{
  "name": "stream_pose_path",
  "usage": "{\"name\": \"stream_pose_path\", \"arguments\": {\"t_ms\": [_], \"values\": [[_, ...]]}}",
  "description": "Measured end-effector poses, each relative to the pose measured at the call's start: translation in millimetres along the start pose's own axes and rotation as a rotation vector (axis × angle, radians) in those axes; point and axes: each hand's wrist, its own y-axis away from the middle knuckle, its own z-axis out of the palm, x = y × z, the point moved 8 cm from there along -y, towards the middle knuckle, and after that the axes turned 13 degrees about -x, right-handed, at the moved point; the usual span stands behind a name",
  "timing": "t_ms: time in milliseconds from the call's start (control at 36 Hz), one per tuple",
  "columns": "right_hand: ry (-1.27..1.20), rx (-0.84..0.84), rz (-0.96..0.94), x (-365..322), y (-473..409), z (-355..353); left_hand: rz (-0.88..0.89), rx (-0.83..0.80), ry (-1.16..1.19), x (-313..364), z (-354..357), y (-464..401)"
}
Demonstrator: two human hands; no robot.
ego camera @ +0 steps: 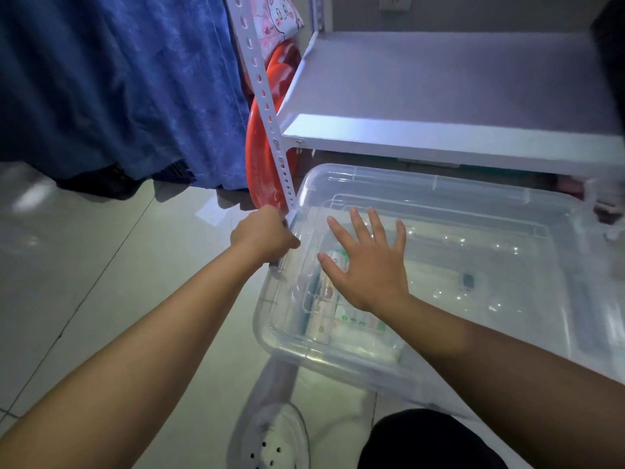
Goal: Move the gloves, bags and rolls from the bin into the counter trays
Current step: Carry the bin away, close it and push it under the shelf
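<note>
one clear bin (439, 211) on pale floor tiles (101, 265) under a white shelf (439, 137)

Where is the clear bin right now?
The clear bin sits on the floor, lid on, partly under the white shelf, the left hand gripping its left edge.

bin (439, 204) on floor (84, 282), before and partly under shelf (439, 96) | lid (490, 265) on bin, packets (341, 319) inside at left end | left hand (262, 236) at bin's left rim | right hand (367, 265) over lid | upright post (267, 106) left of shelf, tub (267, 157) behind it | curtain (118, 79) far left | shoe (274, 438) before bin
</note>
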Motion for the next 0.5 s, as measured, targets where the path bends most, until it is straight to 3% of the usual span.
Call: {"name": "stream_pose_path", "arguments": {"t_ms": [111, 278, 389, 500], "values": [[-0.083, -0.068, -0.007, 6, 5, -9, 0.091, 0.074, -0.153, 16, 18, 11], [-0.326, -0.084, -0.033, 66, 54, -36, 0.487, 0.107, -0.263, 94, 53, 38], [-0.399, -0.027, 0.094, 151, 103, -73, 0.644, 0.027, -0.379, 142, 102, 52], [-0.586, 0.012, 0.363, 245, 138, -99, 0.788, -0.020, -0.480, 174, 148, 67]]}}
